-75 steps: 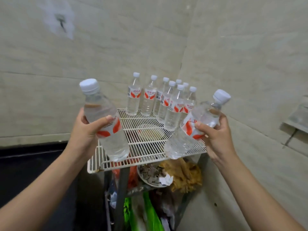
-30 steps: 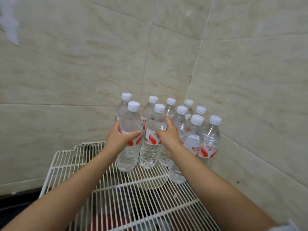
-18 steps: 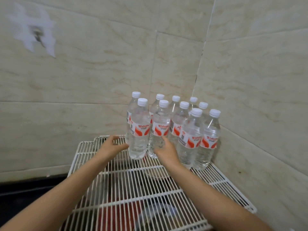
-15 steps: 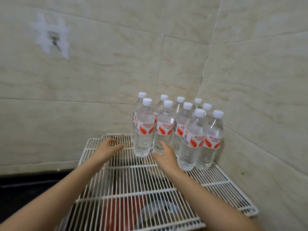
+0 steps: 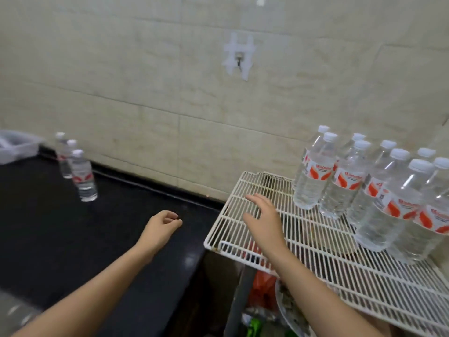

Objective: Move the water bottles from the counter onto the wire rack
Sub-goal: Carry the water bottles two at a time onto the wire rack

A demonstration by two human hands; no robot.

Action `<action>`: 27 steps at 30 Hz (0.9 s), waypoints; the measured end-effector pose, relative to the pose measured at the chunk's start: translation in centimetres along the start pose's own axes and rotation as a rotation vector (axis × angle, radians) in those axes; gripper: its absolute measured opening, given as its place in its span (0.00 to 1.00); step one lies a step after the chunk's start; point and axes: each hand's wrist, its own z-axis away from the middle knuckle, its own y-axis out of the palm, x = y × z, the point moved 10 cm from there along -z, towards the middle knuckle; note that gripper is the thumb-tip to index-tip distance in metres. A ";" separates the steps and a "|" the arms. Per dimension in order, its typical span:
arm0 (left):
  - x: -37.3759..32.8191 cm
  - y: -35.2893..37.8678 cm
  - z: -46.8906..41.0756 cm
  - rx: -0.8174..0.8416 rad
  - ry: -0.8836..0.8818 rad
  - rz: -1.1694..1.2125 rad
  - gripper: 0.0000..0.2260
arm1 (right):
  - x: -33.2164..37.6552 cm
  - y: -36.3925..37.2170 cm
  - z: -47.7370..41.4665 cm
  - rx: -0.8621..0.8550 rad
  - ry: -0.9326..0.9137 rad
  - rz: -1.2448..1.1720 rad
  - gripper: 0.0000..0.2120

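Black counter: 3 bottles; wire rack: roughly 10 bottles; left hand loosely curled, right hand spread, both empty.

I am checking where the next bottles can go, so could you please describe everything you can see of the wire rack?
The wire rack is a flat cream-white coated wire grid with a thicker rim, slightly rusty at its near-left corner. It sits level against the tiled wall, beside the black counter. Upright water bottles cluster on its far right part; the left and front parts are bare. The open right hand hovers over its left side; contact is unclear. Bags and a dish show beneath.
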 end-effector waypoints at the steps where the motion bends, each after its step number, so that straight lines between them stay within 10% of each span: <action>1: 1.2 -2.0 0.6 -0.037 -0.023 0.000 0.08 | 1.2 1.7 0.5 0.033 -0.025 -0.017 0.19; 27: 20.4 -49.3 12.7 -0.581 -0.171 0.058 0.03 | 22.4 43.8 12.7 0.582 -0.139 -0.062 0.21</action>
